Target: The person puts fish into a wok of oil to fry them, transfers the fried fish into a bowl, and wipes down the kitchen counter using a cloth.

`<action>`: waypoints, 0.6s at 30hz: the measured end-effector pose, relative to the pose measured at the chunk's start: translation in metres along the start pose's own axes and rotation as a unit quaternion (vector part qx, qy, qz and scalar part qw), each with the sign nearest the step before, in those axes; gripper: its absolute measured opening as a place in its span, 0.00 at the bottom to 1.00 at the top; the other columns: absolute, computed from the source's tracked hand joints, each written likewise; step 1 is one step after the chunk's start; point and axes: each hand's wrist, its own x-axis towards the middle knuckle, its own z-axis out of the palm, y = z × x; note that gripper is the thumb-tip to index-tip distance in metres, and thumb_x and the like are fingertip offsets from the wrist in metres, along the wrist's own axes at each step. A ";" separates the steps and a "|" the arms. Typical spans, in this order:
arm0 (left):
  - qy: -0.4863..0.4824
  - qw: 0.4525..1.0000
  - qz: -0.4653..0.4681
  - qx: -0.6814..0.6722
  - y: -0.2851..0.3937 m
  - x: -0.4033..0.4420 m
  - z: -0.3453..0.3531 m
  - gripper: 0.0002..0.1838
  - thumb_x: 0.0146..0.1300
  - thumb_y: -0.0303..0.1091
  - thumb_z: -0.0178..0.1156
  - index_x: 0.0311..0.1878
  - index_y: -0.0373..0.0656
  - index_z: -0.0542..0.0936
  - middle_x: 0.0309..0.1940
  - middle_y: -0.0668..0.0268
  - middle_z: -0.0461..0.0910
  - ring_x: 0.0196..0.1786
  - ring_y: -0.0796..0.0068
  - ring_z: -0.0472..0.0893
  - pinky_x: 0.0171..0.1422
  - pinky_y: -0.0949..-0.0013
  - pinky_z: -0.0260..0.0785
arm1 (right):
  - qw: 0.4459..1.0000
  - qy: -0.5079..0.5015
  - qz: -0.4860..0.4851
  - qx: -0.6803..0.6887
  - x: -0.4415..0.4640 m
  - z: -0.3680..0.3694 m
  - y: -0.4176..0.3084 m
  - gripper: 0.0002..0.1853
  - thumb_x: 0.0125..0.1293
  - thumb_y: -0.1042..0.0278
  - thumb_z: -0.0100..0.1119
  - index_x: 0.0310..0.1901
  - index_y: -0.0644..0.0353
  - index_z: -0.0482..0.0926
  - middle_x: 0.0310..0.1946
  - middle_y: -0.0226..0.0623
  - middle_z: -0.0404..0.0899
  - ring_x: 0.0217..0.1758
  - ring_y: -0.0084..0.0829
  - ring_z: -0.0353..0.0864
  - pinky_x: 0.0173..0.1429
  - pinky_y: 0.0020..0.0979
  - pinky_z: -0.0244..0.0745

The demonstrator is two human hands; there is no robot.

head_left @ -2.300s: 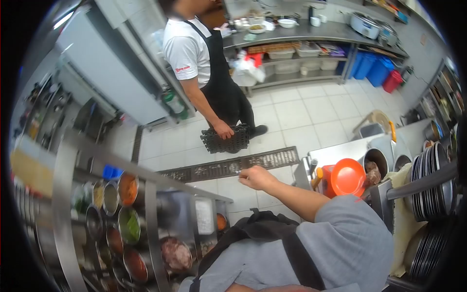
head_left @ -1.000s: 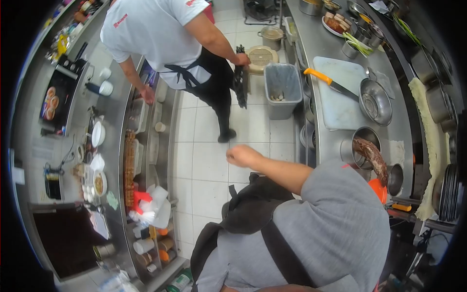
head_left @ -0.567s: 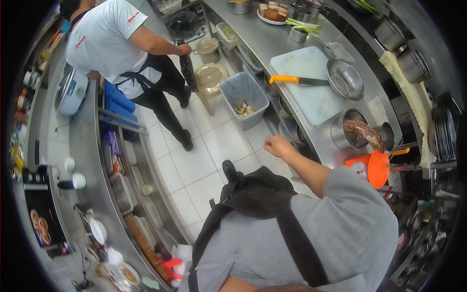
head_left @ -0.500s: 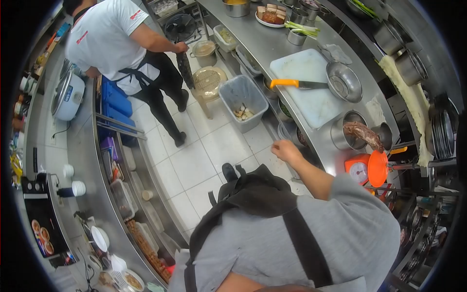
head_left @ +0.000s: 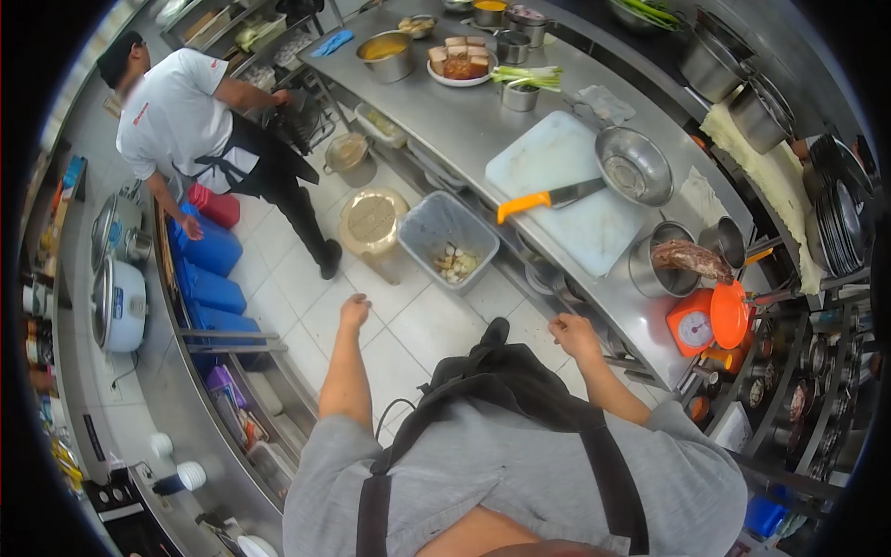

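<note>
Over the tiled floor, my left hand (head_left: 354,311) hangs loosely closed with nothing visible in it. Its fingers curl inward, and the round-topped beige stool (head_left: 373,223) is nearby. My right hand (head_left: 574,334) is also loosely curled and holds nothing I can see, beside the steel worktable (head_left: 594,299). Between and beyond both hands stands a grey plastic bin (head_left: 448,243) with pale scraps in a liner. On the worktable, an orange-handled knife (head_left: 549,199) lies across a white cutting board (head_left: 534,158), next to a steel bowl (head_left: 634,167).
A co-worker in a white shirt (head_left: 181,102) stands ahead on the left, beside blue bins (head_left: 209,246). A steel pot (head_left: 659,265) with a long piece of meat, an orange scale (head_left: 691,325) and a plate of pork blocks (head_left: 458,63) occupy the worktable. A left counter holds a rice cooker (head_left: 121,306).
My left hand has come into view. My right hand has shifted down and slightly right. The co-worker has moved further off, and the view has moved forward along the aisle.
</note>
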 end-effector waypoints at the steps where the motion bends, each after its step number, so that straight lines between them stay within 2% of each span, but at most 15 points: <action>1: -0.019 1.000 0.020 0.013 0.022 0.003 0.017 0.22 0.53 0.38 0.62 0.52 0.41 0.80 0.50 0.53 0.80 0.52 0.57 0.80 0.60 0.63 0.69 | 0.998 0.023 -0.053 -0.015 0.013 0.003 0.012 0.11 0.59 0.65 0.60 0.38 0.64 0.81 0.27 0.42 0.83 0.27 0.31 0.84 0.35 0.31 0.76; 4: -0.119 0.991 0.042 0.053 0.049 -0.029 0.057 0.23 0.55 0.41 0.62 0.55 0.44 0.78 0.48 0.55 0.82 0.52 0.59 0.80 0.58 0.64 0.70 | 0.996 0.046 -0.071 0.008 0.047 -0.004 0.007 0.11 0.59 0.65 0.59 0.38 0.63 0.81 0.27 0.41 0.83 0.27 0.31 0.84 0.35 0.32 0.76; 6: -0.185 0.979 0.011 0.083 0.028 -0.044 0.078 0.24 0.55 0.43 0.63 0.56 0.45 0.77 0.48 0.55 0.81 0.52 0.60 0.80 0.58 0.64 0.70 | 0.996 0.049 -0.069 0.000 0.063 -0.014 -0.009 0.11 0.59 0.65 0.59 0.39 0.63 0.81 0.28 0.42 0.83 0.28 0.32 0.84 0.36 0.32 0.76; 7: -0.210 0.968 0.003 0.133 -0.003 -0.041 0.092 0.23 0.56 0.42 0.61 0.55 0.44 0.78 0.46 0.55 0.82 0.49 0.60 0.81 0.54 0.64 0.73 | 0.994 0.056 -0.094 -0.016 0.069 -0.020 -0.018 0.11 0.59 0.65 0.60 0.39 0.64 0.81 0.28 0.43 0.83 0.29 0.32 0.84 0.36 0.32 0.76; 8: -0.268 0.948 -0.095 0.141 -0.013 -0.050 0.092 0.20 0.57 0.42 0.60 0.50 0.43 0.80 0.43 0.58 0.82 0.42 0.64 0.82 0.45 0.62 0.77 | 0.990 0.061 -0.120 -0.036 0.072 -0.026 -0.025 0.12 0.60 0.65 0.60 0.39 0.64 0.81 0.28 0.43 0.83 0.30 0.33 0.84 0.36 0.32 0.76; 10: -0.345 0.901 -0.176 0.196 -0.038 -0.066 0.098 0.16 0.57 0.41 0.60 0.45 0.42 0.82 0.40 0.62 0.81 0.37 0.68 0.81 0.36 0.58 0.78 | 0.991 0.055 -0.119 -0.020 0.079 -0.036 -0.031 0.12 0.60 0.64 0.60 0.40 0.65 0.81 0.29 0.44 0.83 0.31 0.32 0.84 0.37 0.31 0.76; 12: -0.341 0.898 -0.189 0.203 -0.019 -0.082 0.082 0.15 0.58 0.40 0.59 0.44 0.43 0.82 0.39 0.64 0.81 0.37 0.68 0.81 0.34 0.57 0.78 | 0.988 0.054 -0.136 0.057 0.088 -0.034 -0.022 0.12 0.61 0.64 0.60 0.40 0.64 0.81 0.29 0.43 0.83 0.29 0.31 0.83 0.36 0.31 0.76; 14: -0.339 0.890 -0.212 0.218 -0.009 -0.084 0.068 0.13 0.59 0.38 0.58 0.44 0.44 0.82 0.38 0.65 0.80 0.37 0.68 0.81 0.33 0.56 0.79 | 0.992 0.040 -0.102 0.067 0.091 -0.034 -0.008 0.12 0.61 0.65 0.60 0.40 0.64 0.81 0.27 0.42 0.83 0.27 0.29 0.83 0.35 0.30 0.76; 16: -0.358 0.896 -0.145 0.219 0.014 -0.051 0.052 0.15 0.58 0.35 0.56 0.48 0.45 0.81 0.39 0.63 0.81 0.36 0.69 0.81 0.36 0.58 0.80 | 0.991 0.082 -0.086 0.063 0.090 -0.026 0.015 0.11 0.61 0.66 0.60 0.41 0.65 0.81 0.27 0.41 0.83 0.26 0.29 0.82 0.35 0.29 0.76; 18: -0.267 0.923 -0.068 0.270 0.068 -0.019 0.049 0.15 0.60 0.39 0.53 0.46 0.45 0.82 0.40 0.58 0.82 0.41 0.61 0.83 0.41 0.56 0.77 | 0.991 0.079 -0.056 0.093 0.082 -0.030 0.015 0.11 0.61 0.67 0.59 0.41 0.65 0.81 0.28 0.41 0.83 0.26 0.29 0.83 0.35 0.28 0.76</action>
